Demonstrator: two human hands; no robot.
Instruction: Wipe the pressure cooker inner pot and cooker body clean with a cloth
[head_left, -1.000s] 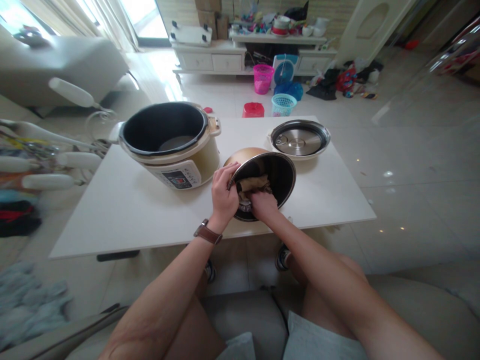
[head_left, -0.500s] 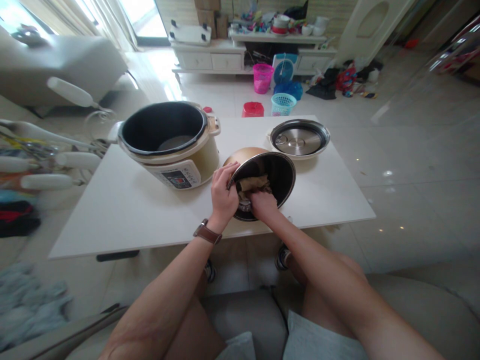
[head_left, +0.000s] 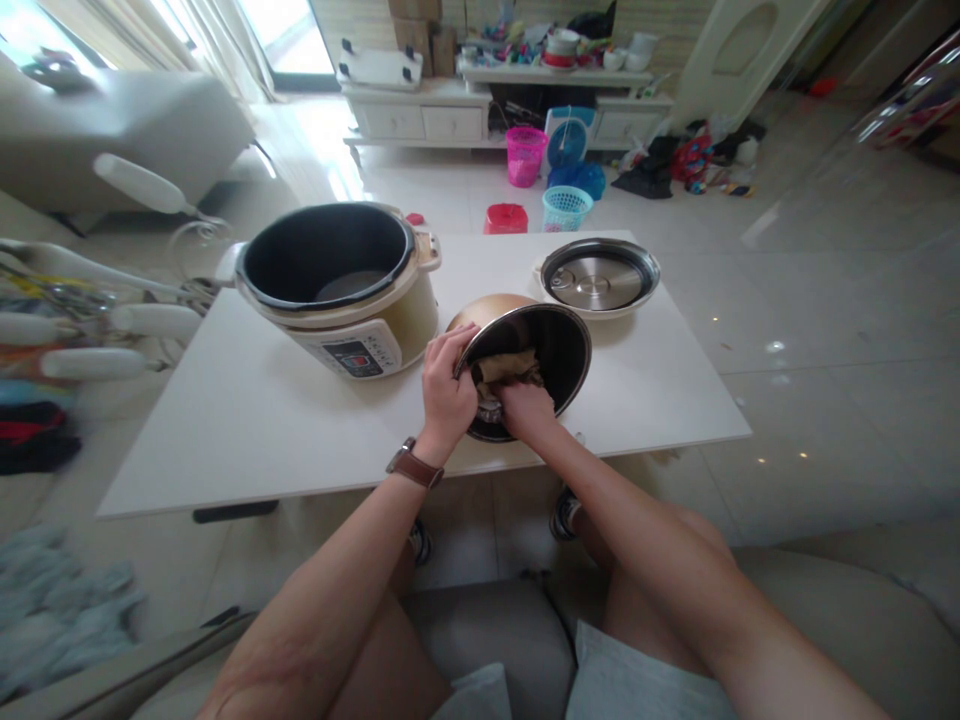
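Observation:
A round inner pot (head_left: 568, 345), dark inside and gold outside, lies tilted on the table with its mouth toward me. My left hand (head_left: 448, 385) grips its rim on the left side, fingers on the outer wall. Inside the mouth, my right hand (head_left: 527, 408) is closed on a crumpled tan cloth (head_left: 510, 366), pressed against the inner wall; its fingertips are hidden. To the left stands the white and gold electric pressure cooker (head_left: 352, 345), lidless. Its detached lid (head_left: 596, 285) rests upside down behind the pot, at the right.
The white table (head_left: 247, 430) ends close in front of my knees. Beyond it on the floor are a red bin (head_left: 506, 218), a light blue basket (head_left: 567, 208) and a pink basket (head_left: 526, 155). A white cabinet (head_left: 427, 120) with clutter stands at the back.

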